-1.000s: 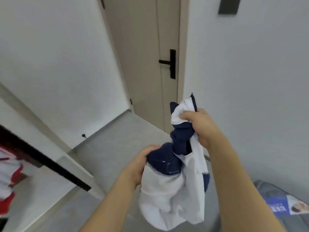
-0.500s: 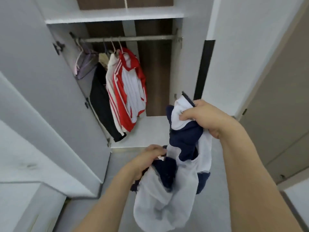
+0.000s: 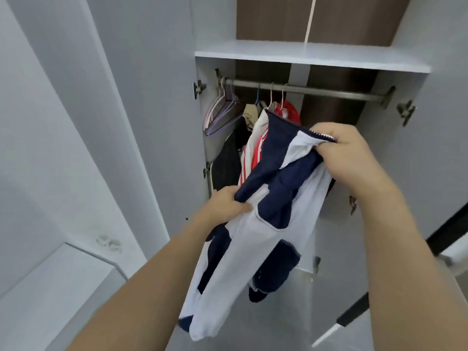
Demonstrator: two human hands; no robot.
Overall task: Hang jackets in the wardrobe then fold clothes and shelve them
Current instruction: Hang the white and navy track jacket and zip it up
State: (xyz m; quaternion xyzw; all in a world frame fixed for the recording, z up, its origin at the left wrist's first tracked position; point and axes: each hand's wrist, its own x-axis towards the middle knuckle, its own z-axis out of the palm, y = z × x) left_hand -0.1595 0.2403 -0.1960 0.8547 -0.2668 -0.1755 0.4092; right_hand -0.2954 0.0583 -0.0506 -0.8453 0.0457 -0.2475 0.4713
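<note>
Jacket [image 3: 255,239] hides hung clothes [image 3: 249,153], right fingers [image 3: 326,148]

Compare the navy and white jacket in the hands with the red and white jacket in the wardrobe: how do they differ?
The navy jacket is bunched, gripped by the left hand and right hand; the red jacket hangs from the rail. The navy jacket has broad navy panels; the red jacket has narrow red stripes. The navy jacket shows no hanger; the red one is on one. Both are partly white.
</note>
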